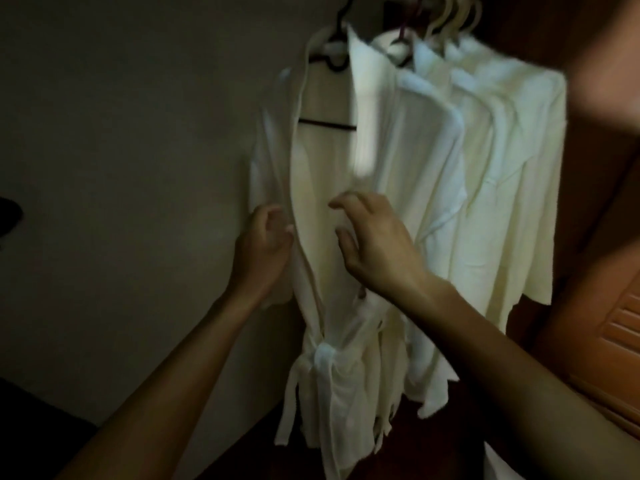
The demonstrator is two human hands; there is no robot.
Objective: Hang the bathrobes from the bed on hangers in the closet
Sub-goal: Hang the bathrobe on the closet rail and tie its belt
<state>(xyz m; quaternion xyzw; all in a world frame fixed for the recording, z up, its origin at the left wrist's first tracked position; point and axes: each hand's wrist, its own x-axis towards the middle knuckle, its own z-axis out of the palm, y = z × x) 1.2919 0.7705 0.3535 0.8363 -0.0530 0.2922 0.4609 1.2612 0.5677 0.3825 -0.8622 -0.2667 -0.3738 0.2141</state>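
Observation:
Several white bathrobes hang side by side in the closet. The nearest bathrobe hangs on a black hanger, its belt tied in a knot at the waist. My left hand grips the left front edge of this robe at chest height. My right hand hovers over the right front panel with fingers spread and bent, holding nothing. The other bathrobes hang behind it to the right on pale hangers.
A plain closet wall fills the left side. An orange-brown wooden closet door stands at the right edge. The scene is dim and blurred. A dark shape sits at the far left.

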